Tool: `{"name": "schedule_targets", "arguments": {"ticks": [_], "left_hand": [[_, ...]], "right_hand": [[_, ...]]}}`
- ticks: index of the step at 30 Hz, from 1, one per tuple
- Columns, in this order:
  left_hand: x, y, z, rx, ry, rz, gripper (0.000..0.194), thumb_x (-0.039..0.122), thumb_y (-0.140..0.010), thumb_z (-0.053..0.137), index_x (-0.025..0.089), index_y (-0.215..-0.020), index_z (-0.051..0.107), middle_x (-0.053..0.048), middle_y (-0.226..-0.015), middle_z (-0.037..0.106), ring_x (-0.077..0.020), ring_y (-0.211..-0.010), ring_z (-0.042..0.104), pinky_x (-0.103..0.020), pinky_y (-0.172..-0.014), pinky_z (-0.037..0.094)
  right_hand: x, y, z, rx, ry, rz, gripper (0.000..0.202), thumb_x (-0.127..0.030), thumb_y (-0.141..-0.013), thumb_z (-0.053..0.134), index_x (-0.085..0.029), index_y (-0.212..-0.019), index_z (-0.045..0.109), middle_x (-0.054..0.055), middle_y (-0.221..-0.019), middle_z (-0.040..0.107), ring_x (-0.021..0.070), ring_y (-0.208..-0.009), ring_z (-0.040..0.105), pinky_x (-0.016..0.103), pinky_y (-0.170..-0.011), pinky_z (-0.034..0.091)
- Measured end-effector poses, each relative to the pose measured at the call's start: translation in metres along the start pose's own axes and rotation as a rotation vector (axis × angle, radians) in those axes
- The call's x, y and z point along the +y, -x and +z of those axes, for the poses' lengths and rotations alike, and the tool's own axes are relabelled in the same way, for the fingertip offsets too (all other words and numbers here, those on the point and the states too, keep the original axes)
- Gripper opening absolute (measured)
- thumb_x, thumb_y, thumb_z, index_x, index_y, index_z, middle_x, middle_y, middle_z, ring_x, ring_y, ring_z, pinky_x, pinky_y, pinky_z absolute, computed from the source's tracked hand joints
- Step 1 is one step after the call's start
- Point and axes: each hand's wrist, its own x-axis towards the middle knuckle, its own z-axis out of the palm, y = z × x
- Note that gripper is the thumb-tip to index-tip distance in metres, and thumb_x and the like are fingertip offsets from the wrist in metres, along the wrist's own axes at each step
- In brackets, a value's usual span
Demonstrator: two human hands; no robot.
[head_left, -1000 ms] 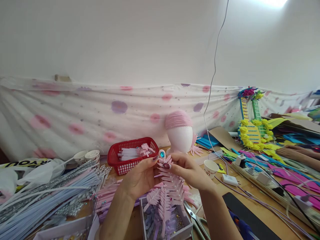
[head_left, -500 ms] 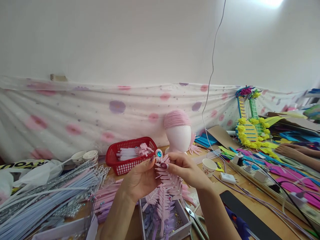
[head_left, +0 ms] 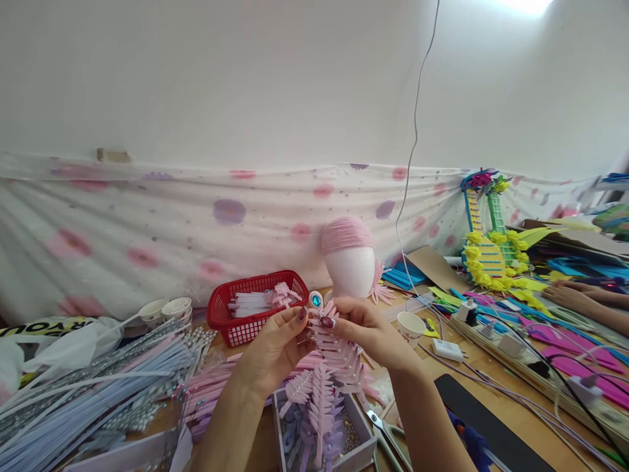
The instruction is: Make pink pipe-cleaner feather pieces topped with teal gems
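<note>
In front of the foam head, a pink feather-shaped ornament (head_left: 341,354) with pearl-like beads is held up between both hands. At its top sits a round blue gem (head_left: 316,300) in a pale, sparkling setting. My left hand (head_left: 272,344) pinches the ornament beside the gem, thumb and fingertips together. My right hand (head_left: 371,328) grips it just below the gem, its thumb across the front. Below the hands, more pink and lilac feather-shaped pieces (head_left: 319,406) lie over a shallow white box (head_left: 361,452) with beads in it.
A red basket (head_left: 250,333) and white foam head (head_left: 350,270) stand behind. Scissors (head_left: 386,436), a black phone-like slab (head_left: 484,419), paper cup (head_left: 411,328) and power strip (head_left: 515,357) lie right. Bundled stems (head_left: 122,393) fill the left. Another person's hands (head_left: 570,295) rest far right.
The gem end has shifted slightly right and turned a little. My left fingers have moved along with it, while the right hand keeps its grip.
</note>
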Motion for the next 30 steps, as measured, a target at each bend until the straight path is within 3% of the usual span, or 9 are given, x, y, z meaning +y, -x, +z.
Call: {"name": "schedule_targets", "arguments": {"ticks": [9,19,24,30], "left_hand": [[0.001,0.004,0.005,-0.083,-0.053,0.048,0.038,0.038,-0.053,0.092,0.012,-0.073,0.071,-0.001,-0.067,0.065,-0.0084,-0.06,0.056,-0.021,-0.064,0.047],[0.006,0.005,0.002,-0.052,-0.125,0.049,0.034,0.035,-0.055,0.091,0.011,-0.072,0.074,-0.002,-0.068,0.065,-0.0079,-0.061,0.054,-0.021,-0.063,0.045],[0.018,0.013,-0.002,-0.043,-0.438,0.174,0.029,0.038,-0.061,0.087,0.013,-0.071,0.074,-0.003,-0.073,0.064,-0.0127,-0.07,0.054,-0.025,-0.07,0.044],[0.032,0.025,-0.001,-0.013,-1.015,0.426,0.009,0.022,-0.076,0.072,0.016,-0.069,0.072,-0.003,-0.077,0.062,-0.017,-0.078,0.057,-0.025,-0.073,0.043]], "right_hand": [[0.004,-0.002,0.004,0.035,-0.04,-0.004,0.036,-0.049,-0.08,0.07,-0.015,-0.078,0.059,-0.002,-0.072,0.049,0.0108,-0.066,0.042,0.023,-0.063,0.034],[0.006,-0.002,0.006,0.104,-0.061,-0.01,0.036,-0.05,-0.079,0.07,-0.016,-0.076,0.056,-0.002,-0.069,0.047,0.011,-0.063,0.041,0.024,-0.061,0.033],[0.001,0.0,0.006,0.073,0.013,-0.008,0.037,-0.052,-0.08,0.068,-0.016,-0.075,0.057,-0.002,-0.069,0.048,0.011,-0.064,0.042,0.024,-0.06,0.033],[-0.003,0.005,0.003,0.041,0.358,-0.03,0.034,-0.047,-0.086,0.061,-0.016,-0.074,0.058,-0.003,-0.066,0.042,0.0102,-0.06,0.036,0.024,-0.053,0.027]]}}
